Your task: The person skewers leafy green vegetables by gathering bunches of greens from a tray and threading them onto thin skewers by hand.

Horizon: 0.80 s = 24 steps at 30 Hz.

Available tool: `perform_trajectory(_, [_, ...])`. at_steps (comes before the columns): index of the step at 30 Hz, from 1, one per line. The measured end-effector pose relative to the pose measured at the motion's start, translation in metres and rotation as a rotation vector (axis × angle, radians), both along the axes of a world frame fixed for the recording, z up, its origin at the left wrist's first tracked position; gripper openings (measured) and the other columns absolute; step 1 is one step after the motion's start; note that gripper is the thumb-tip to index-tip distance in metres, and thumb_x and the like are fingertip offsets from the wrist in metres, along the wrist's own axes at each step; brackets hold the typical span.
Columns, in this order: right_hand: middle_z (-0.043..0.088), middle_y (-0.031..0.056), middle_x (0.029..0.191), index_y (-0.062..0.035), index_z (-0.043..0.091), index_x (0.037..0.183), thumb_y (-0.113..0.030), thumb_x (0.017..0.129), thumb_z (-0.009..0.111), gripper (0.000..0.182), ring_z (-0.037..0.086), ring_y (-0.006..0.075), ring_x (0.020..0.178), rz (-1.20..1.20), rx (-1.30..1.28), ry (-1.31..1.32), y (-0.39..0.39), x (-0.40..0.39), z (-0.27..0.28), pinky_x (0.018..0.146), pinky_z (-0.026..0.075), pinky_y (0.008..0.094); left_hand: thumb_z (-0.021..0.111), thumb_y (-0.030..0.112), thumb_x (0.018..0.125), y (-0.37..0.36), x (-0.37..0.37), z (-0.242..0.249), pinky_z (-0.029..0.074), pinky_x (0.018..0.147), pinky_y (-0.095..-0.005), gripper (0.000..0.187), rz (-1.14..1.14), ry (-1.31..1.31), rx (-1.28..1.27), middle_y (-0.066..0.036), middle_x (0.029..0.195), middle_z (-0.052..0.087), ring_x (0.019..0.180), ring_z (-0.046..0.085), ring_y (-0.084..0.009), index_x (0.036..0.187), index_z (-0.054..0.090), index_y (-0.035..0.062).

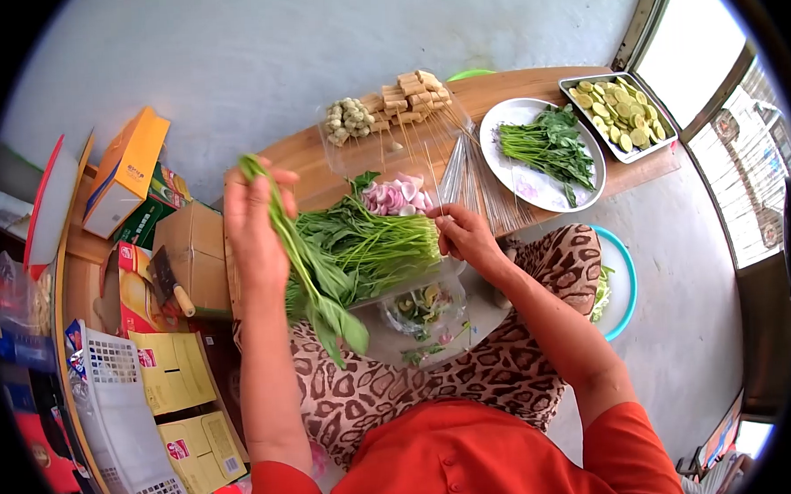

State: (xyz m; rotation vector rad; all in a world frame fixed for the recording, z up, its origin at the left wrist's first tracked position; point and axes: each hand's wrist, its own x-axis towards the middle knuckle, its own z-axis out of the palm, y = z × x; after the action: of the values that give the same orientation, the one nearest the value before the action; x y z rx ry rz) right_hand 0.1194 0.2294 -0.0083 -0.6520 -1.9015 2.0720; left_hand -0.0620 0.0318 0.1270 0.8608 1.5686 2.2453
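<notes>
My left hand (257,213) is raised at the table's left end, closed round a few stalks of leafy greens (300,251). Their leaves hang down toward my lap. Under them lies a large pile of the same greens (369,248), cut ends to the right. My right hand (467,237) is pinched closed beside those cut ends; whatever its fingertips hold is too thin to make out. Pink-white onion slices (397,196) sit behind the pile. Bare skewers (481,186) lie fanned out just beyond my right hand.
Skewered rolls (414,96) and skewered pale knots (348,121) rest at the back. To the right are a white plate (493,126) of greens and a metal tray (623,156) of sliced rounds. A clear bag of scraps (425,307) is before my lap. A cleaver (169,282) stands left.
</notes>
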Motion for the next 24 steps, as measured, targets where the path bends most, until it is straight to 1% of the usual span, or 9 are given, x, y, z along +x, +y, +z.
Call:
perform_trajectory(1, [0.055,0.0006,0.060,-0.0032,0.059,0.109,-0.017,0.097,0.048,0.021,0.044,0.0059,0.051,0.008,0.015,-0.003,-0.001,0.000,-0.002,0.048,0.033,0.0229,0.052,0.023,0.097,-0.001,-0.001,-0.017,0.043,0.053,-0.0204,0.021,-0.070,-0.100,0.004,-0.009,0.094,0.061,0.065,0.052,-0.0096,0.107,0.053,0.0055])
perform_trajectory(3, [0.056,0.0005,0.064,-0.0029,0.059,0.110,-0.017,0.096,0.047,0.022,0.045,0.0057,0.056,0.026,0.047,0.022,-0.006,0.002,-0.006,0.051,0.035,0.0223,0.055,0.018,0.095,-0.008,-0.001,-0.047,0.046,0.054,-0.0244,0.020,-0.132,-0.306,-0.015,-0.009,0.094,0.061,0.063,0.054,-0.0121,0.107,0.056,0.0032])
perform_trajectory(5, [0.055,-0.0004,0.067,-0.0010,0.058,0.112,-0.016,0.099,0.044,0.024,0.040,0.0044,0.051,0.092,0.204,0.033,-0.014,0.001,-0.007,0.047,0.033,0.0201,0.055,0.017,0.095,-0.016,-0.008,-0.078,0.047,0.057,-0.0276,0.020,-0.210,-0.395,-0.038,-0.007,0.094,0.059,0.067,0.055,-0.0137,0.109,0.057,0.0025])
perform_trajectory(7, [0.052,-0.0008,0.066,-0.0050,0.057,0.117,-0.016,0.096,0.046,0.026,0.044,0.0051,0.059,0.153,-0.014,0.033,-0.030,0.001,0.010,0.053,0.037,0.0216,0.054,0.015,0.095,-0.022,-0.010,-0.094,0.049,0.060,-0.0289,0.022,-0.255,-0.453,-0.023,-0.006,0.092,0.058,0.069,0.057,-0.0145,0.112,0.057,0.0014])
perform_trajectory(9, [0.048,-0.0019,0.062,-0.0056,0.055,0.118,-0.015,0.096,0.046,0.026,0.043,0.0048,0.056,0.209,-0.035,0.037,-0.052,-0.002,0.039,0.051,0.036,0.0214,0.055,0.013,0.095,-0.027,-0.011,-0.101,0.049,0.060,-0.0303,0.022,-0.270,-0.528,-0.026,-0.006,0.091,0.058,0.070,0.057,-0.0147,0.112,0.057,0.0011])
perform_trajectory(12, [0.044,-0.0028,0.056,-0.0043,0.057,0.114,-0.014,0.097,0.046,0.022,0.041,0.0057,0.049,0.289,0.024,0.070,-0.072,-0.015,0.048,0.047,0.034,0.0221,0.056,0.014,0.094,-0.032,-0.017,-0.115,0.046,0.058,-0.0294,0.019,-0.282,-0.534,0.003,-0.005,0.090,0.058,0.069,0.056,-0.0144,0.109,0.059,0.0035])
perform_trajectory(16, [0.044,-0.0030,0.057,-0.0017,0.060,0.108,-0.016,0.098,0.047,0.022,0.040,0.0045,0.047,0.290,0.021,0.039,-0.083,-0.023,0.037,0.044,0.033,0.0222,0.063,0.016,0.090,-0.039,-0.027,-0.136,0.042,0.055,-0.0282,0.015,-0.215,-0.574,-0.029,-0.004,0.089,0.058,0.064,0.054,-0.0141,0.103,0.061,0.0081])
perform_trajectory(19, [0.045,-0.0037,0.058,-0.0019,0.060,0.111,-0.016,0.097,0.047,0.023,0.041,0.0045,0.048,0.309,-0.090,-0.020,-0.082,-0.018,0.025,0.045,0.033,0.0216,0.065,0.015,0.088,-0.041,-0.024,-0.141,0.042,0.052,-0.0279,0.014,-0.161,-0.617,-0.038,-0.002,0.085,0.057,0.061,0.054,-0.0139,0.100,0.061,0.0096])
perform_trajectory(24, [0.045,-0.0041,0.058,-0.0042,0.060,0.115,-0.018,0.097,0.048,0.026,0.041,0.0041,0.048,0.325,-0.063,-0.027,-0.077,-0.015,0.016,0.045,0.035,0.0210,0.066,0.014,0.087,-0.038,-0.022,-0.145,0.040,0.049,-0.0277,0.015,-0.139,-0.609,-0.090,-0.001,0.082,0.055,0.061,0.054,-0.0129,0.100,0.060,0.0083])
